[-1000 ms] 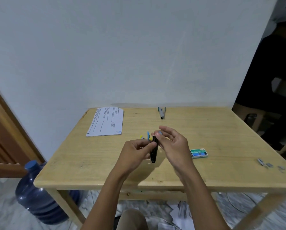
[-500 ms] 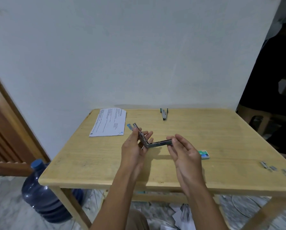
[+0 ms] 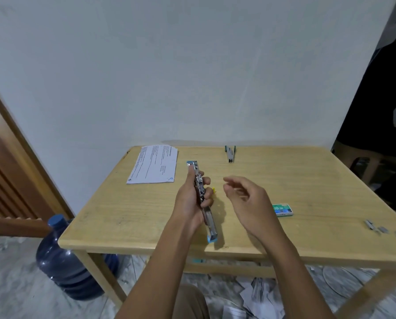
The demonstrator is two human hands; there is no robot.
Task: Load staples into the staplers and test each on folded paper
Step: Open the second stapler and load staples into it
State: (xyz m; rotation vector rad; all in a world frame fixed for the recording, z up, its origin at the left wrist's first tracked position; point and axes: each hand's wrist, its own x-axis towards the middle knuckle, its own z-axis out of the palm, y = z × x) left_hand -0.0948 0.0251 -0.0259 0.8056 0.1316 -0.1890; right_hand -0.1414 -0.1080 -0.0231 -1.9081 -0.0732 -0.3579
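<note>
Now, left hand (image 3: pixel 187 203) grips opened stapler (image 3: pixel 211 224), long axis near-to-far; right hand (image 3: pixel 252 201), fingers relaxed and empty, lies nearer staple box (image 3: pixel 282 209).

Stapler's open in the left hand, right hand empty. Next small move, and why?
Probably move the right hand to the staple box for a strip: the left hand grips the stapler swung open, metal insides showing, and the right hand holds nothing. The box lies just beside it.

Your left hand (image 3: pixel 189 200) and right hand (image 3: pixel 250 201) are bare, and so are both arms (image 3: pixel 160 261), right up to the near edge. Between your arms, your knee wears tan trousers (image 3: pixel 190 302).
</note>
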